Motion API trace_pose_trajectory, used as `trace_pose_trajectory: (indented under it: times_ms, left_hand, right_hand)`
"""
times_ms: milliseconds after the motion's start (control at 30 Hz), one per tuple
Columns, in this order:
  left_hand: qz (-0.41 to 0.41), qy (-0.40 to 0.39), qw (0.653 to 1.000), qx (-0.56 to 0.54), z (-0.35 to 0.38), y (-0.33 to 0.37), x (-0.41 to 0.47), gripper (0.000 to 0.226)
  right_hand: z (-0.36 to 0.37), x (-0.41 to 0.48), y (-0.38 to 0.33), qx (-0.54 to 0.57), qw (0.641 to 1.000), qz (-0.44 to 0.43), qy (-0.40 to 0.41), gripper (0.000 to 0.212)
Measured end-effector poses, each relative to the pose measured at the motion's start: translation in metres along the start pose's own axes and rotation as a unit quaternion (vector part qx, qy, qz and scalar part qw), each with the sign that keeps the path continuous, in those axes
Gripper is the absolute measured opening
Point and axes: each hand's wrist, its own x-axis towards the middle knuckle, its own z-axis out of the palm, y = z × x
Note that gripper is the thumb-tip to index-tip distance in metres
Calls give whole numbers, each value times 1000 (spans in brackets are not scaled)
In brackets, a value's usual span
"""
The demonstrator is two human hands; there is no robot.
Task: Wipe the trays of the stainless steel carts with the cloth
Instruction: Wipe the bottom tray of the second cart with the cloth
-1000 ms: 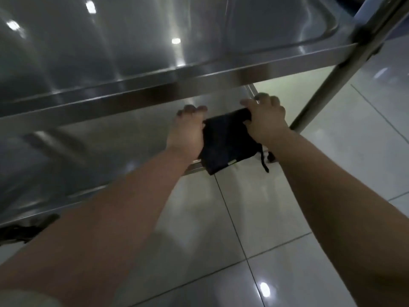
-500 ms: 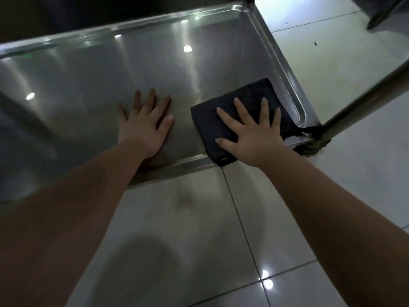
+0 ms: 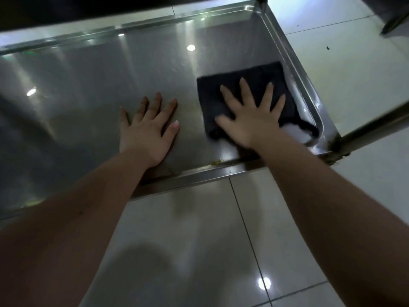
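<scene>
A stainless steel cart tray [image 3: 106, 72] is seen from above, with two bare hands laid flat on it, one of them over a dark cloth [image 3: 218, 91].

A glossy, pale tiled floor [image 3: 194, 240] is seen beneath and around the cart. The tray is low and wide, with a raised rim, and a metal cart post [image 3: 376, 127] is joined at its near right corner. The folded cloth is spread in that corner, just beside the right rim. The right hand [image 3: 254, 122] is pressed on it, fingers [image 3: 247, 94] straight and splayed apart. The left hand [image 3: 148, 131] is rested on bare steel beside the cloth, fingers [image 3: 169, 110] straight and slightly apart. A whitish patch [image 3: 294, 131] is glimpsed at the cloth's near edge, possibly a label; it is too blurred to tell.
</scene>
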Motion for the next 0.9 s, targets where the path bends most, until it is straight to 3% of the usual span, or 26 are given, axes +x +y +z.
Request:
trace_pose_trajectory:
  times_ms: [133, 300, 400, 567, 733, 833, 900]
  left_hand:
    - [0, 6, 1000, -8, 0, 2, -1, 57]
    - [2, 7, 1000, -14, 1, 6, -2, 59]
    - [3, 11, 1000, -14, 2, 3, -1, 58]
    - [-2, 13, 1000, -5, 2, 1, -4, 57]
    - [5, 16, 1000, 0, 1, 5, -3, 61]
    - [4, 14, 1000, 0, 1, 4, -2, 61]
    - [2, 14, 1000, -1, 0, 4, -3, 61]
  right_hand:
    - [16, -70, 21, -26, 999, -34, -4, 74]
    - [-12, -51, 78, -18, 995, 77, -64, 70]
    - [-4, -59, 52, -20, 993, 112, -34, 73]
    - [14, -102, 26, -18, 997, 69, -24, 77]
    - [-15, -26, 36, -19, 995, 75, -56, 77]
    - [-38, 19, 42, -57, 989, 50, -125, 89]
    - [-43, 32, 49, -71, 989, 19, -125, 94]
